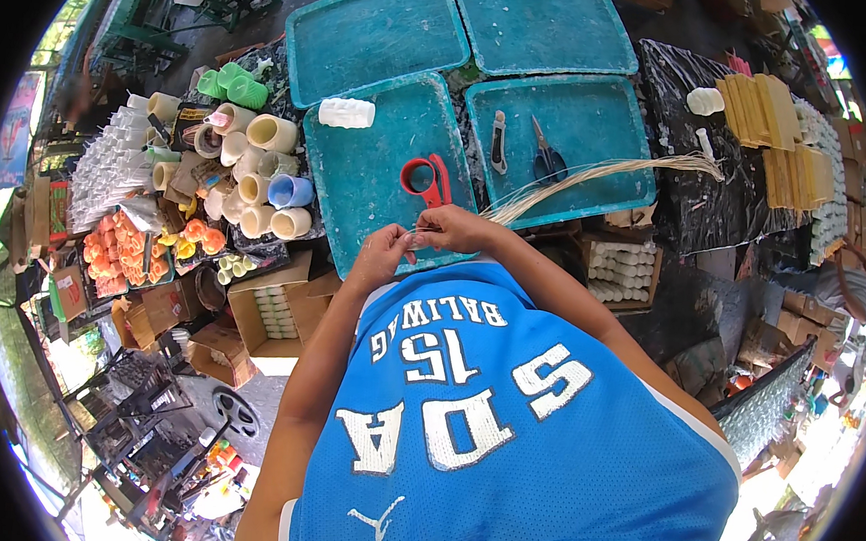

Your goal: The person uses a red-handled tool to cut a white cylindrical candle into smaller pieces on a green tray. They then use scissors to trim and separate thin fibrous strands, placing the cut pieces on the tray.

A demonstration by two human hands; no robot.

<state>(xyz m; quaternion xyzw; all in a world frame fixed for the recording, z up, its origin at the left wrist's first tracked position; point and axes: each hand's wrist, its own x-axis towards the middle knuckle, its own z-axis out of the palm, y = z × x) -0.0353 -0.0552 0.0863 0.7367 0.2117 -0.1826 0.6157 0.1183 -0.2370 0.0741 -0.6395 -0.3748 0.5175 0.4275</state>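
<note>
Leftmost, white tapered pieces (115,171) crowd behind orange pieces (121,252), with cream cylinders (273,133) and a blue cup (290,192) further right. A white ribbed cylinder (346,113) lies on the teal left tray (360,174). At its near edge, the left hand (383,251) has its fingers pinched together, meeting the right hand (452,228), likewise pinched; whatever sits between the fingertips is too small to tell. A red looped object (419,179) lies just beyond them. On the right tray (612,133) rest a cutter (498,142) and black-handled scissors (547,161); pale strands (595,174) stretch from beside the right hand onto black sheeting (686,205), near yellow slabs (760,111).
</note>
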